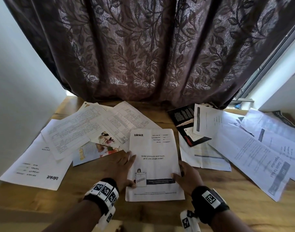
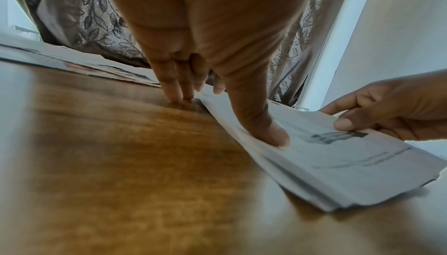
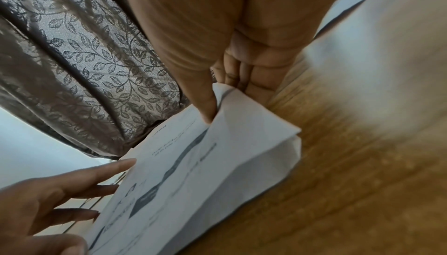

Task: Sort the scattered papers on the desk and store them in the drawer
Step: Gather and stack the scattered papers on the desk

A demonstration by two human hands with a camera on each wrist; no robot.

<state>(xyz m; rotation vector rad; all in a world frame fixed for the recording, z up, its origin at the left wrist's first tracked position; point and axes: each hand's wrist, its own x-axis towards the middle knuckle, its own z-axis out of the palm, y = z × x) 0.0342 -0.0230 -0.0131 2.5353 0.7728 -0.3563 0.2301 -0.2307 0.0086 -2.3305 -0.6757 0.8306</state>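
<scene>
A stack of white papers (image 1: 154, 164) topped by a "blinkit" sheet lies on the wooden desk (image 1: 210, 190) in front of me. My left hand (image 1: 129, 169) rests at its left edge, fingers straight with tips on the desk and thumb pressing the top sheet (image 2: 273, 135). My right hand (image 1: 180, 171) pinches the right edge, which is lifted a little, with the thumb on top and the fingers curled below (image 3: 225, 96). Loose sheets (image 1: 73, 134) and a colourful leaflet (image 1: 96, 151) lie at the left. More sheets (image 1: 254, 153) spread at the right. No drawer is in view.
A black booklet (image 1: 185, 121) lies behind the stack on the right, partly under a folded sheet. A dark leaf-patterned curtain (image 1: 151, 47) hangs down to the desk's back edge. A white wall (image 1: 17, 81) closes the left side, and a window frame (image 1: 269, 64) stands at the right.
</scene>
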